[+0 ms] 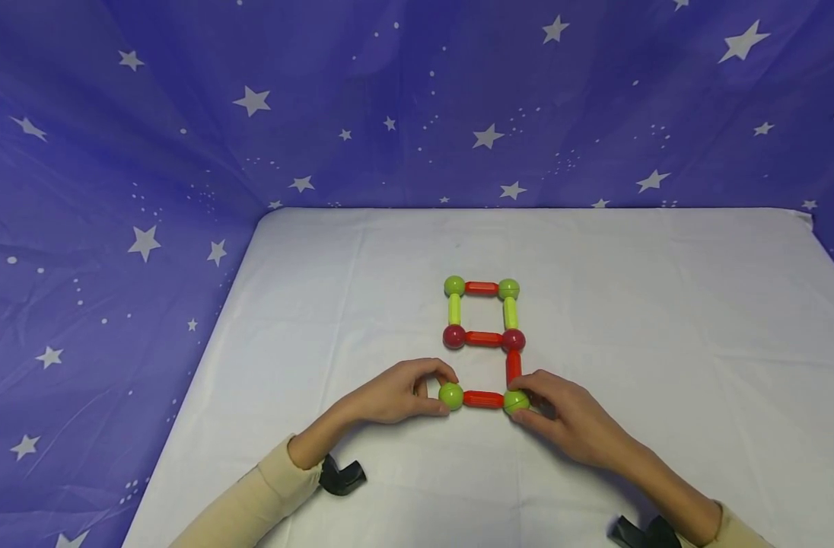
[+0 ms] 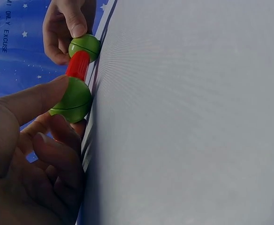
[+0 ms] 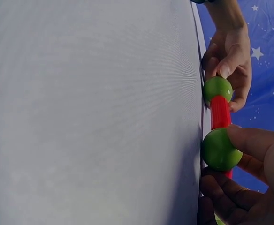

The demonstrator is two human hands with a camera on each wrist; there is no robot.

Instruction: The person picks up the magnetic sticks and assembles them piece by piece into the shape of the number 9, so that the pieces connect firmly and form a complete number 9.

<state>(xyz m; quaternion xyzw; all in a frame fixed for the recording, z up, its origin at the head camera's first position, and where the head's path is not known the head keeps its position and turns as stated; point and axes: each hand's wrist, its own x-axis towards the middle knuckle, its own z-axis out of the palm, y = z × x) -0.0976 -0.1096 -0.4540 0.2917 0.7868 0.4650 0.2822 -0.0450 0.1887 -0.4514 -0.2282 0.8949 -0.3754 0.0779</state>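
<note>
A figure of balls and rods lies flat on the white table. Its upper part is a closed square: two green balls on top, two dark red balls (image 1: pixel 454 337) below, joined by red rods and yellow-green rods (image 1: pixel 510 313). From the right dark red ball a red rod (image 1: pixel 514 367) runs down to a green ball (image 1: pixel 516 402), which my right hand (image 1: pixel 573 417) pinches between thumb and fingers. A level red rod (image 1: pixel 483 399) links it to another green ball (image 1: pixel 450 396), pinched by my left hand (image 1: pixel 398 394). The lower left side has no rod.
White cloth (image 1: pixel 629 304) covers the table around the figure. A blue star-printed curtain (image 1: pixel 417 99) hangs along the back and left edges. Black wrist mounts (image 1: pixel 343 477) sit under both forearms, close to the cloth.
</note>
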